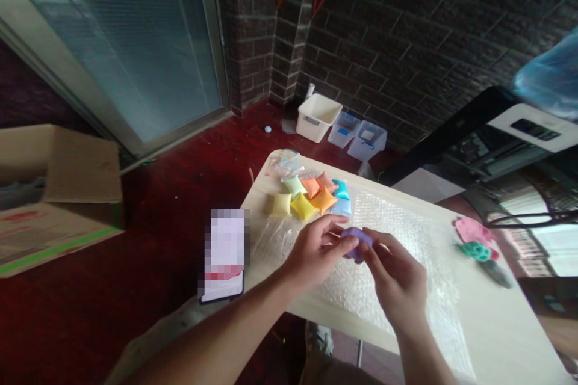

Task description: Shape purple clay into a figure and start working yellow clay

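Note:
A lump of purple modelling clay [357, 236] is held between my two hands above the bubble wrap. My left hand [318, 245] grips its left side, thumb on top. From the right, my right hand [395, 267] pinches it with thumb and fingers. Just beyond the hands lie several small pillow-shaped clay packets: a yellow packet [303, 207], an orange packet [324, 200], a pale cream packet [282, 204], a light green packet [294, 186] and a blue packet [341, 189]. The bubble wrap [406, 234] spreads under and right of the hands.
Crumpled clear plastic [286, 163] lies at the table's [497, 319] far left corner. Pink [474, 231] and green [476, 251] moulded pieces rest near the right edge. A phone [223, 286] is left of the table. Storage bins [316, 126] and a cardboard box [85, 168] stand on the floor.

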### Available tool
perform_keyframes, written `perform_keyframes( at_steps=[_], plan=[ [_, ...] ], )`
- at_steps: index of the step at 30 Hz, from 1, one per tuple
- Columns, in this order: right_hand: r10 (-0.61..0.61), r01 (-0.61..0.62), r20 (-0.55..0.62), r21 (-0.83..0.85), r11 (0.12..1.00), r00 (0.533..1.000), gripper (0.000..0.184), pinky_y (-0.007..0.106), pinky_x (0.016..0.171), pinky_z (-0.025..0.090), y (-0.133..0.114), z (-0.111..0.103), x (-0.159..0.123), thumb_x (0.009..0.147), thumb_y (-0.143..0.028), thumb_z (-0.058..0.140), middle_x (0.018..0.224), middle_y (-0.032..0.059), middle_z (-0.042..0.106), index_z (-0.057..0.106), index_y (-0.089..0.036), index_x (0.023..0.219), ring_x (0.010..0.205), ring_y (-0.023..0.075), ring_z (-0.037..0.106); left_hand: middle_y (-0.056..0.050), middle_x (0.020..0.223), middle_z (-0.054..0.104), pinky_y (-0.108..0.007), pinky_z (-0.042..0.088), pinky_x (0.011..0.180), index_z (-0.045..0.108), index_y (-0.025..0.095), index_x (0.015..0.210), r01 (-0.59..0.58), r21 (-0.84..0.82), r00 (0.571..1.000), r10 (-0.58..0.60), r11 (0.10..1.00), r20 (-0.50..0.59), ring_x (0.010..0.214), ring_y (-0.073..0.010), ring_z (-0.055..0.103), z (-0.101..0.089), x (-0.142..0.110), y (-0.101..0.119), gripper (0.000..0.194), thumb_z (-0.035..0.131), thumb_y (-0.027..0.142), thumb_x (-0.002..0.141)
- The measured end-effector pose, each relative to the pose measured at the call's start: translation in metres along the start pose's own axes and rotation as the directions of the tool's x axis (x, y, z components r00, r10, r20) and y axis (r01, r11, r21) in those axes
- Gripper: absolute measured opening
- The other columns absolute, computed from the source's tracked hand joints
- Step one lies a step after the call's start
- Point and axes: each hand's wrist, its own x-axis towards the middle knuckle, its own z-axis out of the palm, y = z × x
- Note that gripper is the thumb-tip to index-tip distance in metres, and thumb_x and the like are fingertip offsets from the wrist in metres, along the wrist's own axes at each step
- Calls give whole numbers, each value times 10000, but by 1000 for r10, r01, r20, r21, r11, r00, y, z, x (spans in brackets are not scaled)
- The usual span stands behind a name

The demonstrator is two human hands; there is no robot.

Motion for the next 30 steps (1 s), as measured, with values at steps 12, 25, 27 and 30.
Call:
perform_keyframes(
  at_steps=[12,25,27,30],
  plan=[
    [121,-111,-87,120,987,989,232,384,730,677,4,7,1,908,-389,827,1001,100,819,818,-230,1076,824,242,773,-154,1117,799,-414,652,887,743,132,1214,16,76,999,-13,997,-40,994,-266,777,-1,1,-3,484,883,379,821],
    [165,-156,-39,174,972,986,216,335,733,637,1,7,4,902,-421,830,901,76,822,822,-213,960,790,208,745,-127,1091,798,-392,655,879,746,148,1205,1,126,999,-7,992,42,969,-249,779,-2,-2,-4,401,815,397,899],
    [175,-160,-57,203,966,983,222,314,709,624,2,9,4,925,-425,807,920,69,819,813,-220,1010,767,188,730,-128,1055,807,-385,650,879,768,135,1130,1,143,998,-9,990,58,942,-245,783,-2,-1,-3,338,796,397,917],
    [177,-173,2,205,963,984,248,300,657,601,2,11,4,909,-444,819,889,66,814,820,-216,1007,723,179,714,-118,1018,817,-382,652,858,789,139,1098,10,166,996,-24,986,83,894,-238,789,-4,0,-1,323,767,423,945]
  ],
)
